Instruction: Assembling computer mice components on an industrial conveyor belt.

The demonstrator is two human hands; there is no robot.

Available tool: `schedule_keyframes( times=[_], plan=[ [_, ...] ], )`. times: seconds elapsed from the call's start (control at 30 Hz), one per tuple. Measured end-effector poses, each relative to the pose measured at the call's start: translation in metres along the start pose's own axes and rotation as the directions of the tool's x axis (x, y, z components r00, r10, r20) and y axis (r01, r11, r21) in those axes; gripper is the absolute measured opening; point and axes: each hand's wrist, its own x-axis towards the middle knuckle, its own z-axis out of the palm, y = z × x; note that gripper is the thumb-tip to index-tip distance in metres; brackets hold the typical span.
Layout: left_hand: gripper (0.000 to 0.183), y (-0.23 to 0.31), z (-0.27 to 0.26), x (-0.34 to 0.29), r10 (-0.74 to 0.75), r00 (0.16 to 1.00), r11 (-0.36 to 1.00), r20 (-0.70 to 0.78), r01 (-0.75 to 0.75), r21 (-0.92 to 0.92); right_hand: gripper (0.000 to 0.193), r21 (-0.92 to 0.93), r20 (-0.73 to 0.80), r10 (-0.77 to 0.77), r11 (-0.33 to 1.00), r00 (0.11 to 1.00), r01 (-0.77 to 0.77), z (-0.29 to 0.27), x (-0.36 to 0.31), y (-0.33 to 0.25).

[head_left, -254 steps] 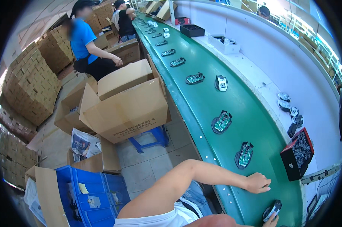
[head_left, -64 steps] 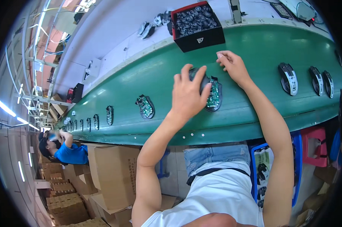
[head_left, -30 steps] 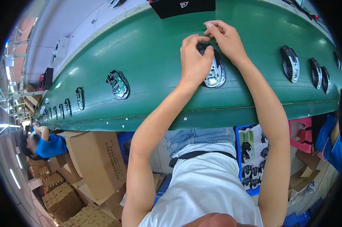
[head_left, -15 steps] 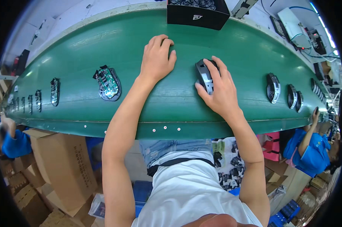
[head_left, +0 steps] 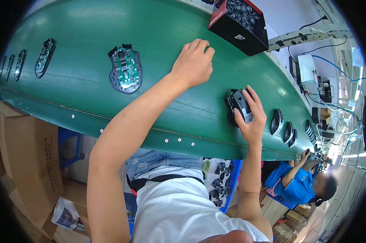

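Note:
A partly assembled computer mouse (head_left: 240,106), black with a silver-grey top shell, rests on the green work surface under my right hand (head_left: 251,117). My thumb presses its near side while my fingers reach over the top. Green circuitry shows along its left edge. My left hand (head_left: 194,62) lies on the surface farther away and to the left, its fingers loosely bent and slightly apart, with nothing visible in it. Left of that arm sits an uncovered mouse base with a green circuit board (head_left: 127,69).
More uncovered mouse bases (head_left: 45,57) line the left. Covered mice (head_left: 277,121) stand in a row at right. An open black box (head_left: 239,34) of small dark parts stands at the far edge. Another person (head_left: 294,182) in blue sits at right; a cardboard carton (head_left: 29,154) stands lower left.
The view has turned and tilted rightward. My right hand and the mouse are closer to the covered mice, and the mouse's circuitry now shows. My left hand's fingers are more bent.

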Motion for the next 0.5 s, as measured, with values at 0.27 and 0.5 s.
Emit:
schedule_keyframes(
  times=[0.27, 0.5],
  plan=[
    [0.031, 0.006, 0.001, -0.002, -0.026, 0.999, 0.999, 0.026, 0.025, 0.020, 0.056, 0.001, 0.131, -0.007, 1.000, 0.991, 0.007, 0.007, -0.002, 0.016],
    [0.031, 0.014, 0.004, -0.007, 0.029, 0.999, 0.998, 0.018, -0.030, 0.062, 0.046, -0.105, -0.001, -0.014, 0.994, 1.000, 0.014, 0.028, -0.014, 0.013]
  ],
)
